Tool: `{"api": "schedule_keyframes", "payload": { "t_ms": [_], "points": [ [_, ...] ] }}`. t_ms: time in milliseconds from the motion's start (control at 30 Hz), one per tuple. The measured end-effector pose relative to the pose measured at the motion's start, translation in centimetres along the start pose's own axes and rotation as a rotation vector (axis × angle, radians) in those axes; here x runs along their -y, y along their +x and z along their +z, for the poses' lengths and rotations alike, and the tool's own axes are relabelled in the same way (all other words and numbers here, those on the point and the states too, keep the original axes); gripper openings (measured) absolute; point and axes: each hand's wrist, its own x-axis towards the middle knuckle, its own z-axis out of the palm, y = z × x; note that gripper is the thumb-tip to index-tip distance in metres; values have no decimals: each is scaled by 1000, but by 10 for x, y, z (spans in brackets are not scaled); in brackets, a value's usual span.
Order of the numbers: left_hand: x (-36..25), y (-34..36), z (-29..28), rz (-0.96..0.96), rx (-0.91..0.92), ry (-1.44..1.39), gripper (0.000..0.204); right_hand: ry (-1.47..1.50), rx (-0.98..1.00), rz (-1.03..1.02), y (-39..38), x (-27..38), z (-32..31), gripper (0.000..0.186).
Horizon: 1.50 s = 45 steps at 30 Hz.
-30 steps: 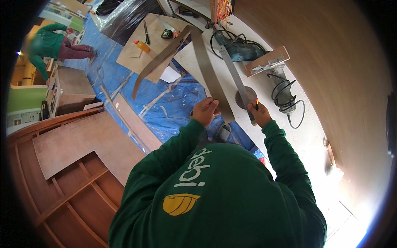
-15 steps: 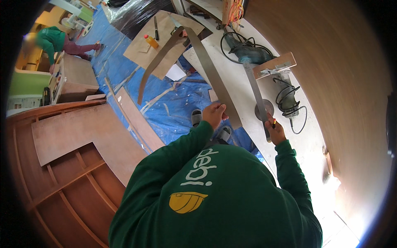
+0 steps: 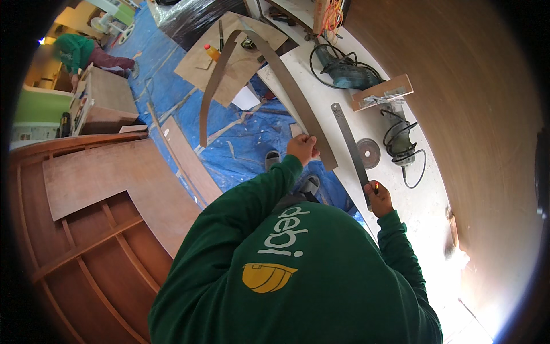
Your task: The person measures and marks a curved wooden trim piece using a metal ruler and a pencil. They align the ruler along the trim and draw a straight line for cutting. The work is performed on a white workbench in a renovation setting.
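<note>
My left hand [image 3: 302,149] is closed, pinching a long brown flexible strip [image 3: 298,94] near its close end. The strip runs forward, arches over and hangs back down at the left, its free end above the blue sheet. In my right hand [image 3: 379,199] a steel ruler [image 3: 350,137] is gripped by its near end, pointing forward over the white worktop [image 3: 421,198]. A small orange-tipped object [image 3: 376,186] also shows between the right fingers; its kind is unclear. Beside the ruler lies a round grey disc [image 3: 363,163] with a centre hole.
Two corded power tools, a dark green one [image 3: 349,74] and a grey one [image 3: 400,140], lie beyond the disc near a wood piece [image 3: 382,93]. A board [image 3: 189,69] holds a bottle [image 3: 212,53] and tape measure. Wooden framework [image 3: 97,246] stands left; another person [image 3: 77,54] bends far left.
My right hand has drawn the ruler back toward me, uncovering more of the disc. The strip's arch and hanging end have shifted slightly right. The other person bends lower.
</note>
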Motion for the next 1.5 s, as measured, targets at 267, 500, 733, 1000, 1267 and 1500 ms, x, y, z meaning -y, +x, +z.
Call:
{"api": "schedule_keyframes", "payload": {
  "t_ms": [267,500,733,1000,1267,1500],
  "points": [
    [1,-7,-2,4,-21,-23,22,-11,18,-41,4,-2,3,24],
    [5,-13,2,10,-71,-56,26,13,34,-71,8,4,2,26],
    [21,-12,6,-10,-122,-110,24,-19,23,-69,8,0,2,27],
    [42,-1,12,-49,-109,-142,23,-88,4,-81,11,-9,-1,24],
    [34,-1,22,-119,-157,-226,26,68,105,-71,12,-12,0,22],
    [18,-8,18,-123,-149,-37,28,117,118,-138,25,-8,18,25]
  ]
}}
